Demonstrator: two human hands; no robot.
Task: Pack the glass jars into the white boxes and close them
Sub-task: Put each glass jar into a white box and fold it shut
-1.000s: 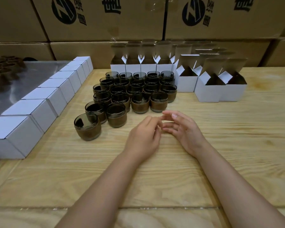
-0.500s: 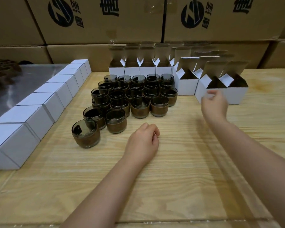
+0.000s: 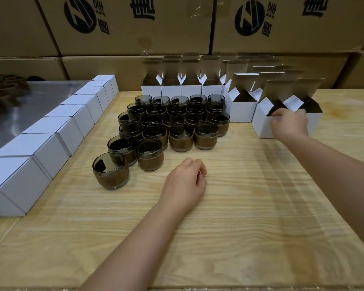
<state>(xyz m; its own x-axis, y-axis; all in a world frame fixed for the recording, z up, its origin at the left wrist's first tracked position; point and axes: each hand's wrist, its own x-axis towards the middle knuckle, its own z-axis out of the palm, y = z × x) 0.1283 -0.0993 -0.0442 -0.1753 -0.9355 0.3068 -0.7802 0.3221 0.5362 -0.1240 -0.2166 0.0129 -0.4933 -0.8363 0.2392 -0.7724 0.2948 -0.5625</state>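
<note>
My right grip holds an open white cardboard box toward the far edge of the pale wooden bench.
Its fingers curl over the box's front rim, clamped there. My left grip rests mid-bench, loosely curled and holding nothing, just in front of the cluster of smoky glass jars with brown bands. Along the left edge runs a row of closed white boxes.

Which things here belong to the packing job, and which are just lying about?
Job: glass jars; open white boxes; nearest open box, gripped by right hand; closed white boxes.
Lying about: brown cartons; metal sheet.
</note>
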